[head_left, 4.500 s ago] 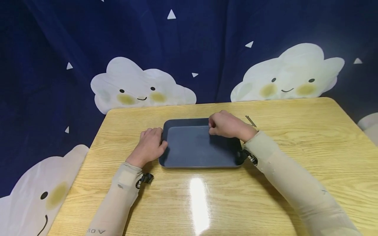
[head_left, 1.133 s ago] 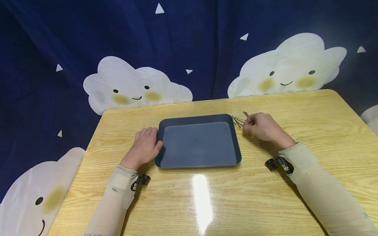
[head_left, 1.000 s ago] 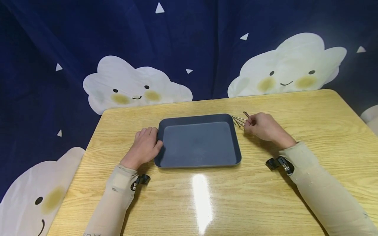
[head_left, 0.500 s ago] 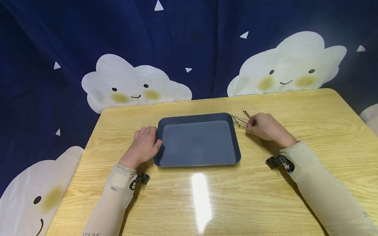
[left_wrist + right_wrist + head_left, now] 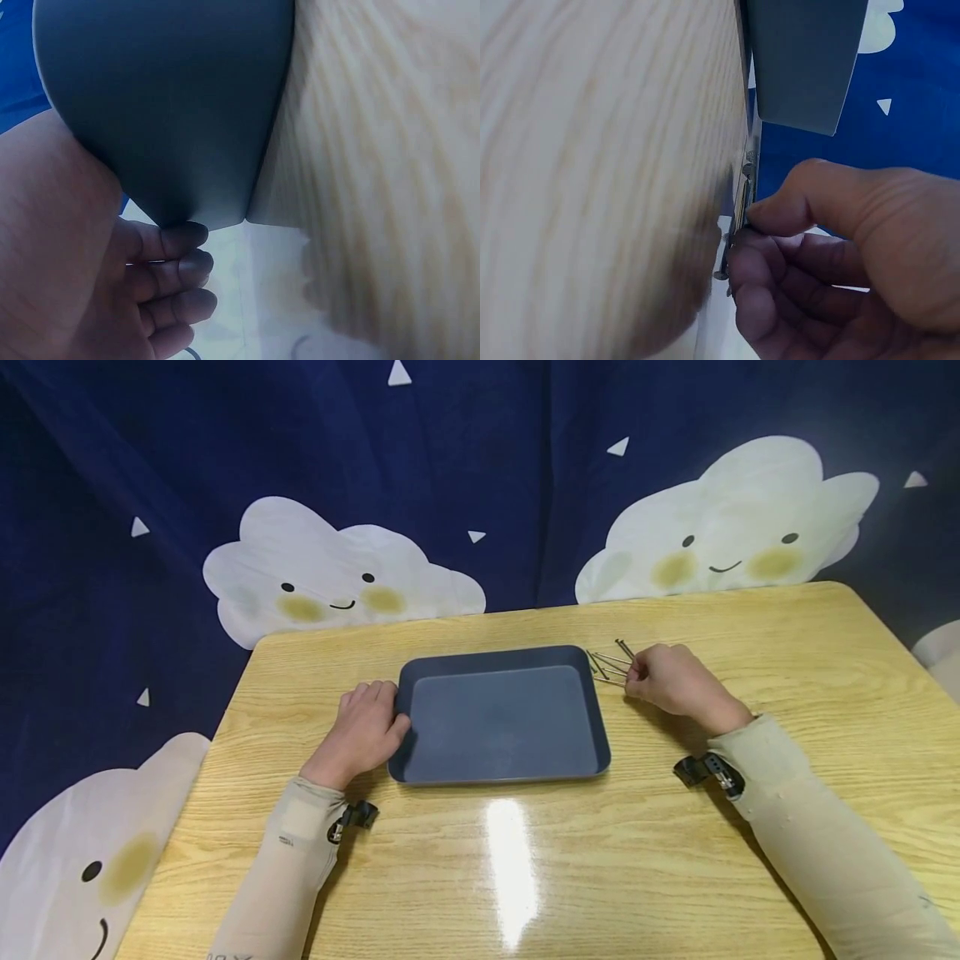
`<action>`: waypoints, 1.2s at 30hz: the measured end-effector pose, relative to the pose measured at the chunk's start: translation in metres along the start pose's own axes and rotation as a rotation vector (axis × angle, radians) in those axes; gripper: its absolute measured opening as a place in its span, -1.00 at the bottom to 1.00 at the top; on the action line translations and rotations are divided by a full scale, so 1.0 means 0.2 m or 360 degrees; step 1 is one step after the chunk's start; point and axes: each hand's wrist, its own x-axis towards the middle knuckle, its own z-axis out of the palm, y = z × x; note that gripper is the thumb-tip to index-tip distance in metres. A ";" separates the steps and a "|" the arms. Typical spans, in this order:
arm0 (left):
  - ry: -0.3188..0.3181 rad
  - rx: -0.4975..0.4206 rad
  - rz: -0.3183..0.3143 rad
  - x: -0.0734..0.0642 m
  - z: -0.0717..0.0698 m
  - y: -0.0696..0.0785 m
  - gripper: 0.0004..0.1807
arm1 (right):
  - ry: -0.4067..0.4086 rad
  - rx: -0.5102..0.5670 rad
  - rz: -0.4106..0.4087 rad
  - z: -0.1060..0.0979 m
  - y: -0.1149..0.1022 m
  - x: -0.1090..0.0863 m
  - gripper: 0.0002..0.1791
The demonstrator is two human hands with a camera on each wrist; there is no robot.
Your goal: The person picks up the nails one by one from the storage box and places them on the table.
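My left hand [image 5: 358,731] grips the left rim of a shallow dark grey tray [image 5: 502,777], its thumb over the inner side and its fingers outside. In the left wrist view the fingertips [image 5: 196,264] curl near the tray wall [image 5: 172,112]. Right of the tray, several long thin metal nails [image 5: 602,667] lie fanned out on the table. My right hand [image 5: 675,685] is over their right ends, thumb and index finger pinching a nail [image 5: 613,682]. The right wrist view shows flat nail heads [image 5: 721,275] beside those fingertips; the pinched end is hidden.
Both the tray and the nails are on a wood-grain table [image 5: 570,868], with its back edge close behind them. A dark blue curtain [image 5: 525,460] with white clouds hangs beyond it. The tray's right wall stands close to the nails.
Earlier my right hand was over the tray with a thin nail; now it is right of the tray among the nails. Over the last second the nails' ends shifted slightly. My left hand keeps its grip.
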 end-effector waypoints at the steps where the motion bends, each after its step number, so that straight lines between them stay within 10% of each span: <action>1: 0.0001 0.0000 0.0002 0.00 0.00 0.00 -0.70 | 0.0005 -0.0006 -0.0004 0.00 0.00 0.00 -0.92; 36: -0.0039 -0.0016 -0.0038 -0.01 0.06 -0.02 -0.63 | 0.0062 0.0009 0.0006 0.03 0.03 -0.07 -0.85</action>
